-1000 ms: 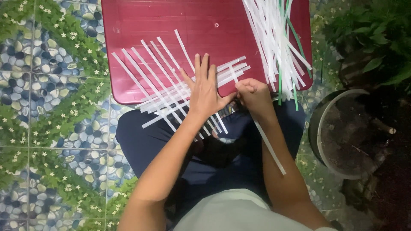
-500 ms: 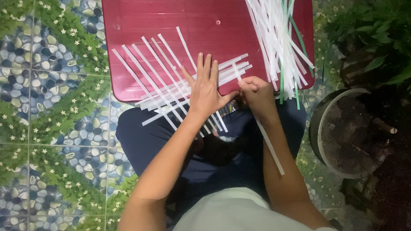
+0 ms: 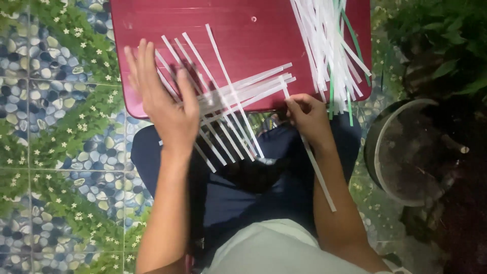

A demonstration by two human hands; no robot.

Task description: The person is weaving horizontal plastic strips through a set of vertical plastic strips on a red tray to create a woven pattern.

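Right grip (image 3: 304,114) pinches one white strip (image 3: 317,170); left hand (image 3: 165,99) hovers spread, released.

A board (image 3: 152,30) rests across the person's lap, with crossed strips (image 3: 223,96) on its near edge and a loose pile (image 3: 324,45) at its far right. The left hand (image 3: 165,101) hovers over the crossed strips' left end; the right hand (image 3: 307,116) pinches one strip (image 3: 317,170) at their right end. A pot (image 3: 378,152) stands right of the lap.
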